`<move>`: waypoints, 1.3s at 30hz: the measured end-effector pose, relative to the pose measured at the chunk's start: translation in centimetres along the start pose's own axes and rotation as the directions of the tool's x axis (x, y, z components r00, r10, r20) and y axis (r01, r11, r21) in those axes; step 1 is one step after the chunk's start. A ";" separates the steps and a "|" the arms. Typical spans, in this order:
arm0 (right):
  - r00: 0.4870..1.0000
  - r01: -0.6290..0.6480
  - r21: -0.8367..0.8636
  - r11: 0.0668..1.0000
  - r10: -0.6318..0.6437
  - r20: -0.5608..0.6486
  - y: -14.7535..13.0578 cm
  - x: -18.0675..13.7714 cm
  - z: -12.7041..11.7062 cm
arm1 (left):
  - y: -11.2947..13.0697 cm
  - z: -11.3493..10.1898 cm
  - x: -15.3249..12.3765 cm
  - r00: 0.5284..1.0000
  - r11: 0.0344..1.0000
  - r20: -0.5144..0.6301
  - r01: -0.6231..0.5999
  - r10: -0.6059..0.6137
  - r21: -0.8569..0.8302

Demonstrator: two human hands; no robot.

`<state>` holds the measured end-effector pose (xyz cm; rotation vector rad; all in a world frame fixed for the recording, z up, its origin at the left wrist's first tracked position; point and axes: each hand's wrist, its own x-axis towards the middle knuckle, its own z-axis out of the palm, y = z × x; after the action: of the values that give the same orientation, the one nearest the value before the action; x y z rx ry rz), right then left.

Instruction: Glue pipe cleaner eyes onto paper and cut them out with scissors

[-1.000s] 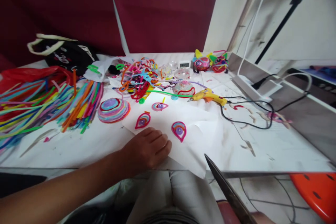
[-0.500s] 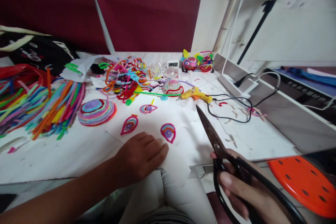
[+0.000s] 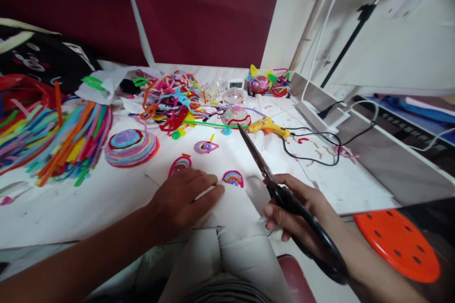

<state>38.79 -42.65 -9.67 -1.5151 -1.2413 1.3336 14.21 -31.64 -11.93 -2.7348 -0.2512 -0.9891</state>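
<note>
My left hand [image 3: 185,196] lies flat, palm down, on a white paper sheet [image 3: 231,208] at the table's front edge, fingers spread and nothing in them. Three teardrop shapes of coiled pipe cleaner sit on the sheet: one [image 3: 232,178] just right of my fingertips, one [image 3: 179,164] just above my knuckles, one [image 3: 205,146] farther back. My right hand [image 3: 296,213] is closed round the black handles of large scissors [image 3: 265,165]. Their blades are together and point up-left over the sheet.
A round coiled pipe-cleaner disc [image 3: 131,147] and a heap of straight pipe cleaners [image 3: 53,132] lie at left. A tangle of bent ones [image 3: 168,102], a yellow glue gun [image 3: 268,127] with black cord, and clear domes lie behind. An orange stool [image 3: 401,244] stands at right.
My right hand has brought the scissors up from below the table edge and leftward over the paper. My left hand stayed pressed on the sheet, and the sheet's near edge lifted slightly.
</note>
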 end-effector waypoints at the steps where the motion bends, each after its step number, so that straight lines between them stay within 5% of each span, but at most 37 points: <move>1: 1.000 0.011 -0.050 0.999 -0.012 -0.007 0.1 0.0 -0.3 | -0.2 -0.1 -0.2 1.000 1.000 -0.008 0.011 -0.011 -0.018; 5: 0.988 0.120 -0.337 0.934 -0.145 -0.050 0.4 -0.1 -1.6 | -0.4 -0.8 -0.9 0.998 0.991 0.025 -0.051 0.055 -0.124; 9: 0.971 0.170 -0.628 0.760 -0.237 -0.025 -0.5 0.3 -2.0 | -0.2 -1.8 -1.4 0.977 0.979 0.148 -0.132 0.155 -0.156; 19: 0.937 0.190 -0.898 0.397 -0.345 0.046 -1.6 4.8 0.8 | 1.9 -2.5 -3.1 0.950 0.991 0.289 -0.096 0.119 -0.093; 27: 0.934 0.227 -0.915 0.334 -0.340 0.108 -1.0 6.1 1.5 | 3.7 -2.7 -2.9 0.959 0.979 0.273 0.127 -0.079 -0.162; 32: 0.934 0.237 -0.910 0.339 -0.337 0.118 -1.1 6.1 1.8 | 4.6 -0.8 -1.8 0.939 0.957 0.190 0.289 -0.288 0.024; 39: 0.916 0.273 -0.877 0.396 -0.385 0.111 -0.7 6.6 1.9 | 4.5 1.0 -0.7 0.931 0.949 0.190 0.294 -0.312 0.114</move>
<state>36.69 -36.23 -11.00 -1.7908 -2.2204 0.2292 15.38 -35.80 -13.78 -2.7732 -0.7541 -0.7378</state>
